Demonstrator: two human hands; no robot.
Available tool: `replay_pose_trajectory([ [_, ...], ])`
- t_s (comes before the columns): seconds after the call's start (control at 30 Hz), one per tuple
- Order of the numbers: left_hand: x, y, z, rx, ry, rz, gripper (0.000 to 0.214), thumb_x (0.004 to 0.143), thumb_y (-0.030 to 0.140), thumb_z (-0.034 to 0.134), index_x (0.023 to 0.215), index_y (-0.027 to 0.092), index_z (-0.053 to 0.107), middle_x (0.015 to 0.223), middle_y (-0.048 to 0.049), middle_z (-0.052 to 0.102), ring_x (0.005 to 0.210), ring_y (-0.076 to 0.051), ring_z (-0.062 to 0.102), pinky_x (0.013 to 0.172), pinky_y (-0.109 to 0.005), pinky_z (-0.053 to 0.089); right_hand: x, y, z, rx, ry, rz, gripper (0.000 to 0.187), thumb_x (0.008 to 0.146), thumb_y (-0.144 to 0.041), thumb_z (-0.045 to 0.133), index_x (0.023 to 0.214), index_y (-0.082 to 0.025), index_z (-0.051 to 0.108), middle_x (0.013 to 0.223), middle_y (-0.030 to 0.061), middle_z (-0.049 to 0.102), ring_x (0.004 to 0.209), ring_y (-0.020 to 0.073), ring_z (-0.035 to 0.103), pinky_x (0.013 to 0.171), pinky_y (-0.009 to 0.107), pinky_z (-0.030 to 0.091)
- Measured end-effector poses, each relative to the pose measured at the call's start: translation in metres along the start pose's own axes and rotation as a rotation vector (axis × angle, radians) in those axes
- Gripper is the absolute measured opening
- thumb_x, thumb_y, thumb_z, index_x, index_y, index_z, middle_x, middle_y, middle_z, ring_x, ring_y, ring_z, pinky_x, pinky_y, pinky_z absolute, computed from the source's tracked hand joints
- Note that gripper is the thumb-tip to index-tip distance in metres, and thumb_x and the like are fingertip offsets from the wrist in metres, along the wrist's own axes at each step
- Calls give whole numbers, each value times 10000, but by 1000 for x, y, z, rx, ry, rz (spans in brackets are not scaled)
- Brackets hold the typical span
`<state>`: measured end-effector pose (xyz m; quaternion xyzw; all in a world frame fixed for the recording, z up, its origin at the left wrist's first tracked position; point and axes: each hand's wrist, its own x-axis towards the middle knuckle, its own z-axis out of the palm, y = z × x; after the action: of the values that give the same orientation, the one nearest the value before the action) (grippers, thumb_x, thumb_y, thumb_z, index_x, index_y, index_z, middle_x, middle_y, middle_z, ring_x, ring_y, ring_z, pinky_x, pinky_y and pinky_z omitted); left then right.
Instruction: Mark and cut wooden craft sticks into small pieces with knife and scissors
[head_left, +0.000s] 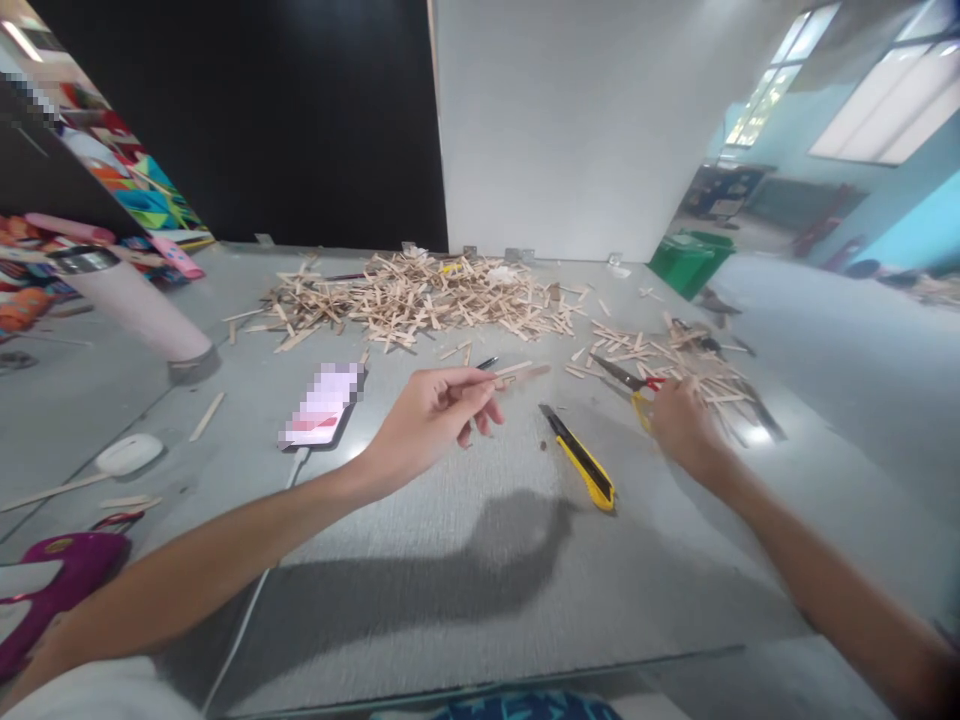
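Between the thumb and fingers of my left hand (442, 415) is a thin wooden stick (517, 369), raised over the grey table. My right hand (691, 425) is closed around the handles of a pair of scissors (628, 374), whose handles look red and yellow. The scissor blades point left toward the middle of the table. A yellow box cutter (579, 458) lies on the tabletop between my two hands, its blade end toward the far side. A dark pen (487, 363) rests just behind my left fingers.
A heap of wooden sticks (420, 300) spreads along the back, with a smaller pile (705, 370) at right. On the left are a plugged-in phone (322, 405), a pale tumbler (142, 305), a white mouse-like case (130, 455) and a purple item (79, 560). A green bin (690, 262) stands beyond.
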<state>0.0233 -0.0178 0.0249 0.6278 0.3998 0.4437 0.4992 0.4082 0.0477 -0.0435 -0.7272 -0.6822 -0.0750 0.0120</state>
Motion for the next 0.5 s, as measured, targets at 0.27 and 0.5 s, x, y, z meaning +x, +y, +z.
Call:
replay_pose_trajectory([
  [0.27,7,39,11,63,-13,95,277,1129,446,548,995,206,580,681,-11,739,574,-132,650,497,-218,460,-25,-56,-62,1185,-219,-244,647,764,-752,851,983,-196,602,898,44,645,764,193,621,812,386,606],
  [0.5,8,45,22,183,-59,130,326,1163,417,471,1023,173,637,660,3,722,537,-101,594,512,-217,430,-81,-108,-65,1653,-439,-504,608,959,-807,622,1018,-203,663,916,27,566,727,159,535,895,450,648],
])
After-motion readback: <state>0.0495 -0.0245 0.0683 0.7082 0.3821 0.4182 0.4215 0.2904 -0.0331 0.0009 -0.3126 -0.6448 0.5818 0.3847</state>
